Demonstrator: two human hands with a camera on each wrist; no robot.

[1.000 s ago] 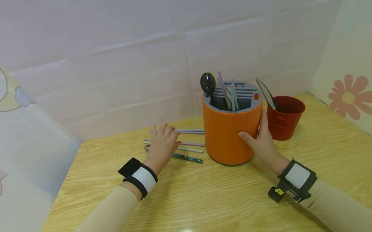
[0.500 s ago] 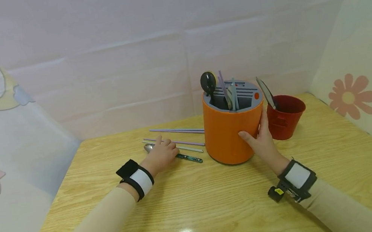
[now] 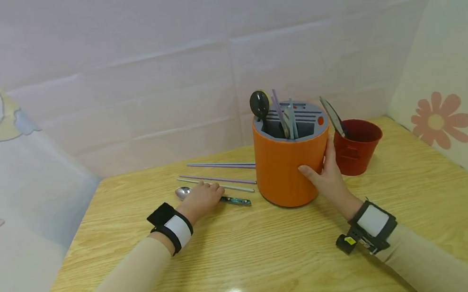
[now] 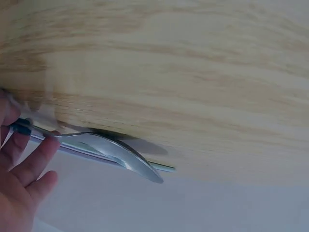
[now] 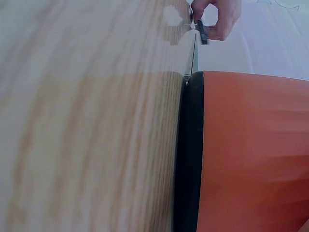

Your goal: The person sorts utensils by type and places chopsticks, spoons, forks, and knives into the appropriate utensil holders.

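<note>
Wooden table point(image 3: 271, 256): left hand point(image 3: 200, 200) pinching spoon point(image 3: 184, 191) (chopsticks point(image 3: 220, 179) unsorted) — right hand point(image 3: 327, 179) curled, steadying orange holder point(image 3: 292, 168).

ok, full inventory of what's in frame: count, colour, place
utensil holder: 1, orange with grey slotted top, table centre-right; holds a dark spoon and a few sticks
cup: 1, dark red, right of the holder, one utensil in it
spoon: 1, silver bowl, dark patterned handle, on table left of holder
chopsticks: about four, purple and pale, lying behind the spoon
table: 1, light wood
left hand: on the spoon, fingers at its handle
right hand: holds the holder's side
</note>
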